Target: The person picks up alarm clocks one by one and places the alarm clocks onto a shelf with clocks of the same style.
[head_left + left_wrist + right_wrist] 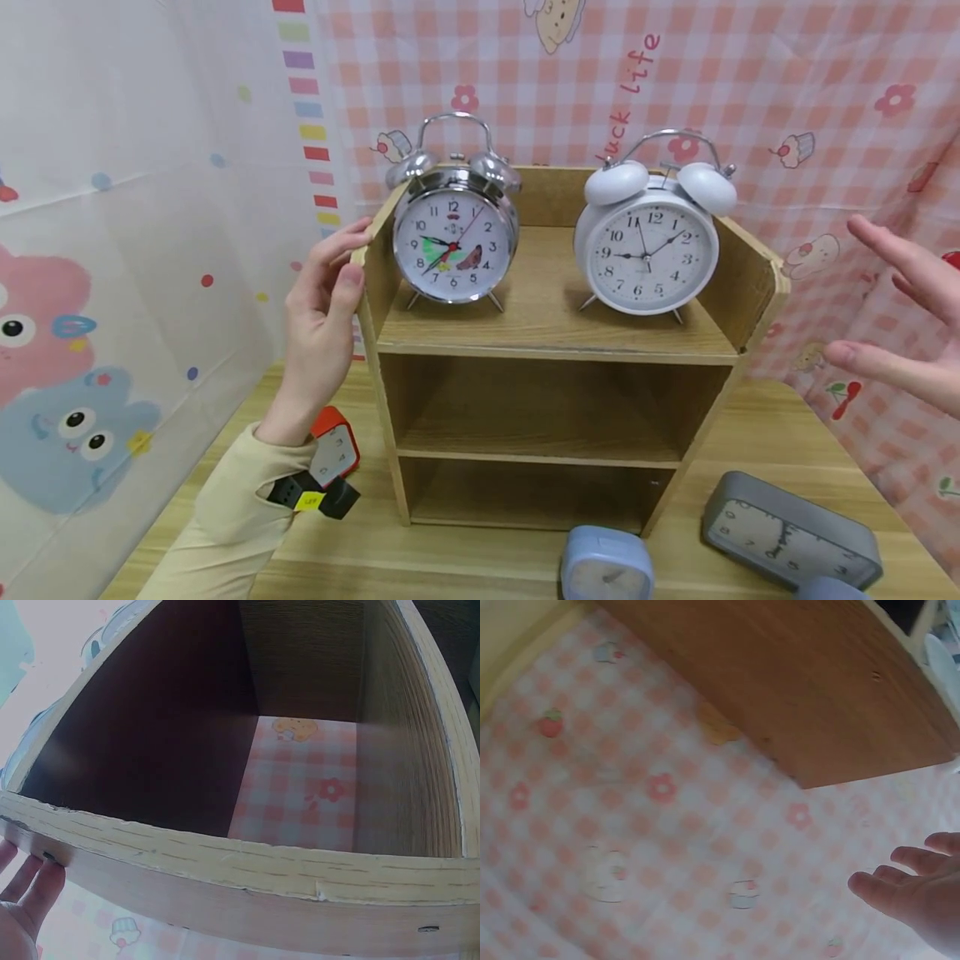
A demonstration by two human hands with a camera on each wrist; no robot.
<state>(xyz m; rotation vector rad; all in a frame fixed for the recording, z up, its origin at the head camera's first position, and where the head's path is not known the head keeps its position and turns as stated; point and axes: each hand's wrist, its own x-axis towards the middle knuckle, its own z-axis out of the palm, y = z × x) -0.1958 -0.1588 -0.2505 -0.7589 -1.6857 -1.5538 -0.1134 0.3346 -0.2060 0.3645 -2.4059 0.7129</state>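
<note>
**Left hand (322, 308) against the shelf (543, 333), right hand (911, 304) apart from it**

The left hand's relaxed fingers touch the outer face of the shelf's left side, near its upper front corner, thumb at the front edge. The right hand is open, fingers spread, beyond the right side. The shelf stands upright on the desk (465, 562). On its top board, the silver clock (455, 242) stands by the left edge, the white clock (648, 258) towards the front right corner. On the desk, a blue clock (606, 562) sits before the shelf's front right corner, a grey clock (791, 533) farther right, and a red clock (335, 446) left of the shelf.
</note>
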